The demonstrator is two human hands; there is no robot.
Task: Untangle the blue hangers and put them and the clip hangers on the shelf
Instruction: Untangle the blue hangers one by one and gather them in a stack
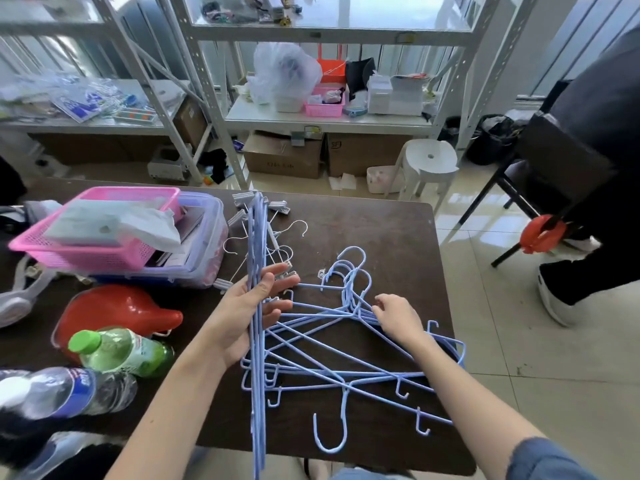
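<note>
My left hand [249,317] is closed around a bundle of blue hangers [258,393] held on edge, running from the table's near edge up toward its far side. A tangled pile of blue hangers [346,358] lies flat on the dark table [391,230], hooks pointing several ways. My right hand [398,318] pinches the necks of that pile just below the hooks. White clip hangers [273,230] lie on the table beyond my left hand, partly hidden by the bundle. The white metal shelf [329,121] stands across the floor past the table.
A pink basket [86,251] stacked on a clear box, a red scoop [117,310] and two bottles [121,351] crowd the table's left. A white stool [429,164] and cardboard boxes sit by the shelf. A person in dark clothes [595,202] stands at right.
</note>
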